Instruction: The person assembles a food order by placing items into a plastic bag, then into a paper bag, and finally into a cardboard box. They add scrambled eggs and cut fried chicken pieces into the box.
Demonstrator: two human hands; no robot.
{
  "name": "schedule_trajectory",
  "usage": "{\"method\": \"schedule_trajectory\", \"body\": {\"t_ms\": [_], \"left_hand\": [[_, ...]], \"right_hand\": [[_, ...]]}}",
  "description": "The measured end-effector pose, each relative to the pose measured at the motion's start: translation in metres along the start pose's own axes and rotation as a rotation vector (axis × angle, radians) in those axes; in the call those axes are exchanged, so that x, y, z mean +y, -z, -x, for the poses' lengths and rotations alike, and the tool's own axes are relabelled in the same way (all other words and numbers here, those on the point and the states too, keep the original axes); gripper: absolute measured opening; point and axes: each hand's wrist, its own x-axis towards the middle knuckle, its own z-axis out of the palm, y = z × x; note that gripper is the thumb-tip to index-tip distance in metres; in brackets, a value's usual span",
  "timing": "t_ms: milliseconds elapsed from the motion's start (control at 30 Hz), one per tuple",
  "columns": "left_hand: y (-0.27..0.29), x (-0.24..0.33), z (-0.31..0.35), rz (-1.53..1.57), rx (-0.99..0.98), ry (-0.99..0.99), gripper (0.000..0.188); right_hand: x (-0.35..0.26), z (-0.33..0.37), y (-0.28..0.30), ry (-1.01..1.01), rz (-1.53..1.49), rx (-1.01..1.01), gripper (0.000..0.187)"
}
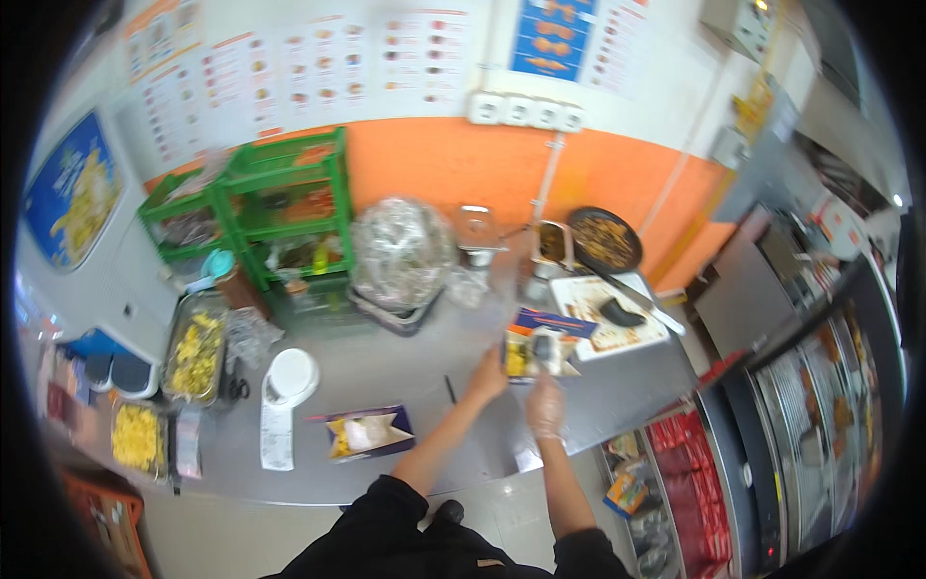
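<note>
My bare left hand (489,376) grips the left side of an open cardboard food box (518,359) with yellow food inside and a raised dark blue flap. Closed over the front of that box is my right hand (546,407), in a clear glove. A pale, rounded grey-white thing (546,345) sits just beyond its fingers, over the food; blur hides its kind and whether I hold it. A second open food box (370,432), with yellow food and a white topping, lies left of my forearm on the steel counter (405,362).
A white tray (617,338) with brown smears, a black pan (605,239) of food and a metal container (552,246) stand back right. Green crates (289,207) and a plastic-covered tub (400,256) line the wall. Yellow-food trays (140,439) and a paper roll (291,376) are left.
</note>
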Motion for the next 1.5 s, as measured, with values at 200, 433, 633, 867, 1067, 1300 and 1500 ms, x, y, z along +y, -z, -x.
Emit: {"method": "schedule_trajectory", "body": {"t_ms": [200,433,633,867,1067,1300,1500], "left_hand": [[0.208,0.097,0.179,-0.110,-1.064,-0.181,0.057],[0.494,-0.045,0.288,0.060,-0.312,0.207,0.024],[0.623,-0.129,0.295,0.047,0.196,0.393,0.024],[0.741,-0.110,0.106,-0.065,0.363,-0.230,0.026],[0.801,-0.180,-0.099,-0.569,0.570,-0.439,0.028],[0.821,-0.186,-0.172,-0.727,0.179,-0.101,0.024],[0.833,-0.184,-0.165,-0.575,0.343,-0.176,0.025]], "right_hand": [[-0.156,-0.022,0.131,-0.697,-1.228,-0.281,0.030],[-0.403,0.039,0.059,-0.235,-1.396,-1.042,0.027],[-0.560,0.101,-0.119,-0.249,-1.217,-1.146,0.032],[-0.603,0.111,-0.184,-0.198,-0.937,-1.302,0.028],[-0.591,0.105,-0.173,0.094,-0.769,-1.128,0.030],[-0.565,0.086,-0.122,-0.232,-0.886,-1.261,0.046],[-0.552,0.083,-0.091,-0.186,-0.829,-1.237,0.048]]}}
